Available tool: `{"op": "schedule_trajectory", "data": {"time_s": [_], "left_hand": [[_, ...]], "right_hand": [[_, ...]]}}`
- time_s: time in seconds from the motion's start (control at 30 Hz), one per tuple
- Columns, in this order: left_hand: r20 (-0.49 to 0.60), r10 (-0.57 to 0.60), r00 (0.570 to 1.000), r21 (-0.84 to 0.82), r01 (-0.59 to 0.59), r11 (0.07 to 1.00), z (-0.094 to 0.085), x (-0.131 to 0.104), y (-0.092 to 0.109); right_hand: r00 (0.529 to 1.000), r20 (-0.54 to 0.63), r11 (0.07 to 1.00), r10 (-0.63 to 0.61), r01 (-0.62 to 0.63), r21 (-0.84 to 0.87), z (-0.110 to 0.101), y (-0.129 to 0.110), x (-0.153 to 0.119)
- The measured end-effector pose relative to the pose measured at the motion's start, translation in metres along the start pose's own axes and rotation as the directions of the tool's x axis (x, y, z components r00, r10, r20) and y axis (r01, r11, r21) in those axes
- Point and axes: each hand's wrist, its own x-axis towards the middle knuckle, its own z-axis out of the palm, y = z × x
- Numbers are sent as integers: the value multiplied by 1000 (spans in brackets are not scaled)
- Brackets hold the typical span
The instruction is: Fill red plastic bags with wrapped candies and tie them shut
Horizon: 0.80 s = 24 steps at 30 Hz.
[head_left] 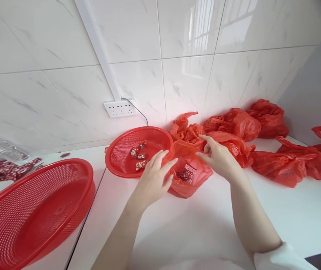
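Observation:
An open red plastic bag (184,189) stands on the white table, with small printed red packets (187,174) inside it. My left hand (156,180) is at the bag's left side, fingers spread and nothing held. At the upper right edge of the same bag is my right hand (218,155), its thumb and index finger apart, with no object between them. Just left of the bag sits a round red basket (118,159) holding several small dark red packets (141,156); my left hand hides part of its rim.
Several filled red bags (246,123) lie along the wall and to the right (278,165). A large red basket (78,168) fills the left, with red packets (20,168) and a clear plastic bottle (3,148) behind it. A power socket (120,108) with a cable is on the wall.

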Motion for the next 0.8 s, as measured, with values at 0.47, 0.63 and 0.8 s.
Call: {"op": "schedule_trajectory", "data": {"time_s": [0.47,0.63,0.8], "left_hand": [[-139,-259,956,-101,246,964,2,6,-21],[-102,-519,848,-802,239,547,-32,2,-31],[37,-572,820,-986,121,110,-44,0,-42]], "right_hand": [[962,263,972,70,-6,-235,-11,23,6],[998,-63,987,28,-18,161,-23,11,2],[989,-142,923,-36,87,374,-22,4,0]]}}
